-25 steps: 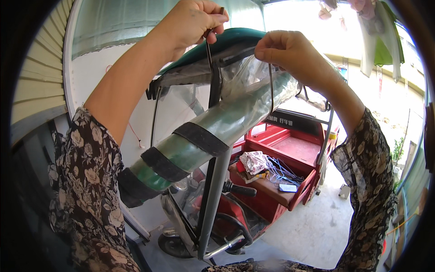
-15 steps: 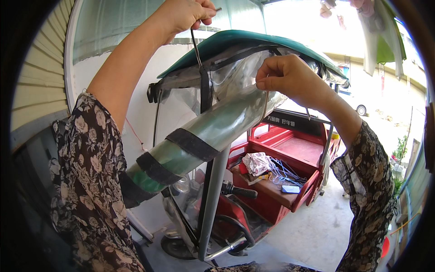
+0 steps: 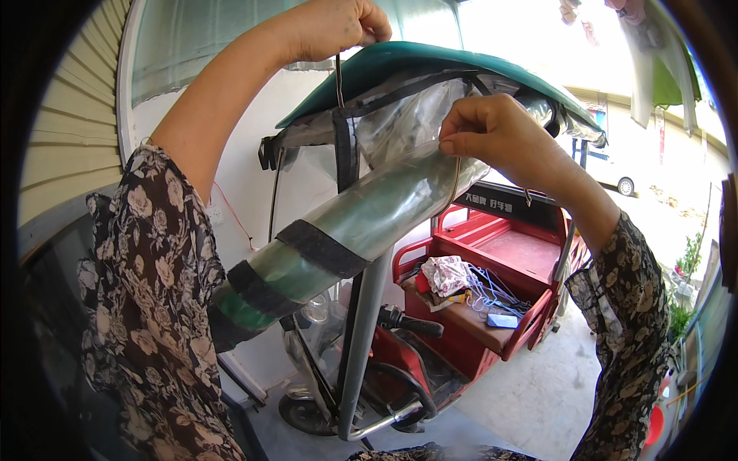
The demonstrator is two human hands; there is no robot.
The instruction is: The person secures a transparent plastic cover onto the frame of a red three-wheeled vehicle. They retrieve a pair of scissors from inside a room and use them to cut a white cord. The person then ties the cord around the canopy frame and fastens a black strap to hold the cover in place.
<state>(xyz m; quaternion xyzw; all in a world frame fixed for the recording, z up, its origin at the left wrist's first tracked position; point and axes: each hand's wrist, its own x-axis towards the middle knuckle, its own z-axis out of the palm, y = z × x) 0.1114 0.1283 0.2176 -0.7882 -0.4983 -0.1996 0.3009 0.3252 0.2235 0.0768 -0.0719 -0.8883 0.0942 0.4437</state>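
A red three-wheeled cart (image 3: 492, 300) stands under a teal canopy roof (image 3: 430, 65). A clear plastic sheet with black bands hangs rolled up (image 3: 338, 230) under that roof. My left hand (image 3: 338, 27) is raised above the roof's front edge, closed on a thin dark cord (image 3: 339, 77) that drops to a black strap. My right hand (image 3: 492, 134) pinches the upper edge of the plastic roll, where a thin cord loops down around it. Both arms wear flowered sleeves.
A grey metal post (image 3: 361, 338) holds the canopy in front of the handlebar (image 3: 407, 323). The red cargo bed (image 3: 515, 253) holds a crumpled cloth, blue wire and a small box. A white wall lies left, concrete ground (image 3: 538, 384) below, a white car (image 3: 607, 177) far right.
My left hand has risen higher with the cord. My right hand has dropped from the roof edge onto the plastic roll. The view has tilted slightly.
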